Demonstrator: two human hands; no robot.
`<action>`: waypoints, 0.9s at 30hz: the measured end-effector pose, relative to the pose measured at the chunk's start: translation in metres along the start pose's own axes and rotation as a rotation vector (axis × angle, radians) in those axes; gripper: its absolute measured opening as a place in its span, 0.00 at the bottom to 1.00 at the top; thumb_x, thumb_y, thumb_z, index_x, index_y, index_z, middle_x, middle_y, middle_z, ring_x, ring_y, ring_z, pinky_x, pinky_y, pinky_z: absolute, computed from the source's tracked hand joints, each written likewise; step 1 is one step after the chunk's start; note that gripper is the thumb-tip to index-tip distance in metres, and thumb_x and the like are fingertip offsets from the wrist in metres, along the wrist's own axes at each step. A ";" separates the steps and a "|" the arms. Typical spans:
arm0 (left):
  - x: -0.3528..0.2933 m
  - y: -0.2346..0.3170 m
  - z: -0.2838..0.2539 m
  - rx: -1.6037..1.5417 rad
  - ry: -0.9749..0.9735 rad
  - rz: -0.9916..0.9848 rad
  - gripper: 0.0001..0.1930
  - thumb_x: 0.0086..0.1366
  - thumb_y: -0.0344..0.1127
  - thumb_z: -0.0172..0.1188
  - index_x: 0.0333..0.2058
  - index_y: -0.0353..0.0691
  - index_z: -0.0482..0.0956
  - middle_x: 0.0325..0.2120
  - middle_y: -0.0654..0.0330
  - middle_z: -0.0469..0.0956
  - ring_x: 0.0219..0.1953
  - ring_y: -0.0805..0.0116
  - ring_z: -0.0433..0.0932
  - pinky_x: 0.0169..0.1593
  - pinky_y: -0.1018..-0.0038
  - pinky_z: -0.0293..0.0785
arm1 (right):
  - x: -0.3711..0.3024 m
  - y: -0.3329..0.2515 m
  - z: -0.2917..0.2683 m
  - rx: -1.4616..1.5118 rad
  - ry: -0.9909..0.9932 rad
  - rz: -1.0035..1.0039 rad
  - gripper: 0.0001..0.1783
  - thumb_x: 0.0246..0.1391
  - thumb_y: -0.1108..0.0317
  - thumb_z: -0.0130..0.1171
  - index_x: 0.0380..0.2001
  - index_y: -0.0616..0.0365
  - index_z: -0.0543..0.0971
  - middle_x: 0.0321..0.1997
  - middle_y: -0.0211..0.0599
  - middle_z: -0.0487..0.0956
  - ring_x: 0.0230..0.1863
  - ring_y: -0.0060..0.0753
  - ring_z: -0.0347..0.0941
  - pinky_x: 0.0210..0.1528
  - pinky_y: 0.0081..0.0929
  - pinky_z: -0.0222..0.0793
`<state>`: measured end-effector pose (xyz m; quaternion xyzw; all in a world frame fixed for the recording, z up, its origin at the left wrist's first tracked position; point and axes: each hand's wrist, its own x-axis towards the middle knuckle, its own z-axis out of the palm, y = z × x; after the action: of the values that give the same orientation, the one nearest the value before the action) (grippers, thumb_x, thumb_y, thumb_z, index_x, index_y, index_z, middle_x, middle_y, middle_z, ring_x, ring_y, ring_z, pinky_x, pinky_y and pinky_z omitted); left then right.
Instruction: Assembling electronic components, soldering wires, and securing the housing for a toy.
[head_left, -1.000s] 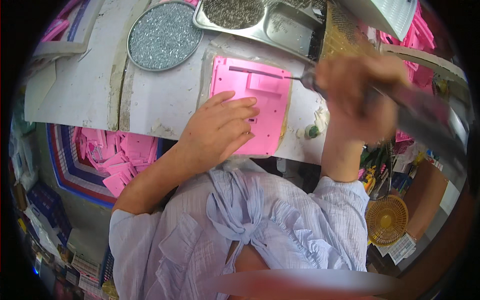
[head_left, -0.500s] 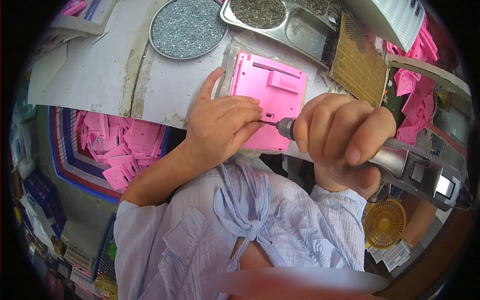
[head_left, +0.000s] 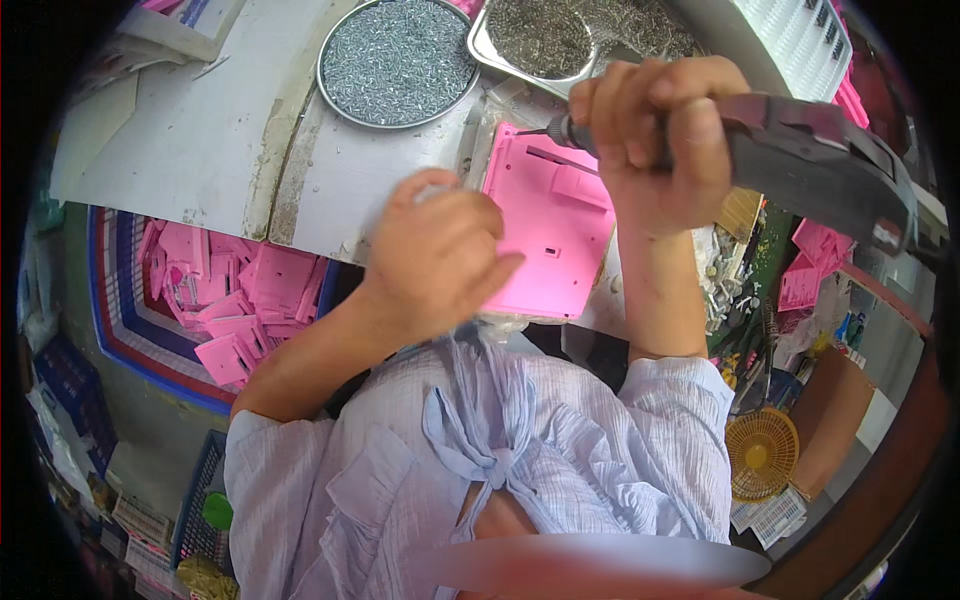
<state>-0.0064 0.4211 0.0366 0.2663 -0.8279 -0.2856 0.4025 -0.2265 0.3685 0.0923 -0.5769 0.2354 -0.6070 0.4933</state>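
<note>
My right hand (head_left: 660, 135) is wrapped round a dark power screwdriver (head_left: 815, 160). Its thin bit points left, with the tip at the far left corner of a pink plastic casing (head_left: 530, 225). The casing lies flat on a padded, plastic-wrapped support at the table's near edge. Over the casing's left edge hovers my left hand (head_left: 435, 250), blurred by motion, its fingers partly curled; whether they hold a small screw cannot be made out.
Beyond the casing stand a round tray (head_left: 395, 65) of silvery screws and a metal tray (head_left: 487, 38) with darker small parts. A blue-rimmed basket (head_left: 160, 375) of pink pieces sits at left below the table. A yellow basket (head_left: 745, 470) is at lower right.
The screwdriver has moved away from me, from the casing's near middle to its far left corner. My left hand has come off the casing's middle and drawn back left.
</note>
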 end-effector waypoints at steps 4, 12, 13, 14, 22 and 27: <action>-0.005 0.001 0.012 0.048 -0.023 0.091 0.14 0.53 0.32 0.72 0.23 0.44 0.71 0.38 0.63 0.84 0.46 0.68 0.84 0.53 0.59 0.65 | 0.002 0.017 0.001 -0.024 -0.037 0.005 0.09 0.70 0.63 0.51 0.38 0.56 0.71 0.15 0.27 0.63 0.17 0.26 0.59 0.28 0.34 0.64; -0.014 0.008 0.019 0.181 -0.021 0.046 0.12 0.55 0.35 0.72 0.26 0.46 0.73 0.41 0.65 0.84 0.45 0.74 0.84 0.43 0.65 0.56 | 0.001 0.027 0.014 -0.109 0.030 0.039 0.07 0.67 0.71 0.54 0.33 0.54 0.68 0.14 0.27 0.63 0.16 0.23 0.58 0.24 0.32 0.62; -0.017 0.009 0.019 0.190 -0.025 0.042 0.12 0.55 0.35 0.71 0.26 0.47 0.73 0.41 0.65 0.84 0.45 0.74 0.84 0.43 0.65 0.56 | 0.003 0.017 0.014 -0.123 -0.009 0.075 0.07 0.67 0.70 0.54 0.33 0.54 0.68 0.14 0.27 0.63 0.16 0.24 0.58 0.23 0.32 0.62; -0.018 0.008 0.019 0.207 -0.022 0.035 0.11 0.55 0.35 0.71 0.27 0.47 0.74 0.41 0.65 0.84 0.45 0.74 0.84 0.43 0.65 0.56 | 0.007 0.003 0.014 -0.132 -0.057 0.109 0.08 0.67 0.70 0.55 0.33 0.54 0.68 0.14 0.27 0.63 0.16 0.24 0.58 0.23 0.32 0.61; -0.019 0.010 0.017 0.172 -0.029 -0.005 0.08 0.59 0.36 0.67 0.30 0.47 0.76 0.40 0.65 0.83 0.49 0.73 0.84 0.44 0.67 0.61 | -0.020 0.011 0.035 -0.301 -0.011 0.067 0.14 0.66 0.64 0.62 0.32 0.58 0.68 0.16 0.35 0.69 0.15 0.22 0.59 0.19 0.28 0.58; -0.013 0.002 0.007 -0.017 -0.061 -0.072 0.07 0.59 0.32 0.69 0.33 0.44 0.78 0.42 0.64 0.85 0.48 0.70 0.84 0.49 0.64 0.62 | -0.008 -0.002 0.037 -0.194 -0.047 0.156 0.16 0.66 0.55 0.62 0.37 0.55 0.71 0.16 0.28 0.68 0.16 0.22 0.61 0.21 0.27 0.60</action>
<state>-0.0053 0.4331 0.0272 0.2837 -0.8273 -0.3148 0.3689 -0.1943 0.3867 0.0987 -0.6161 0.3254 -0.5275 0.4862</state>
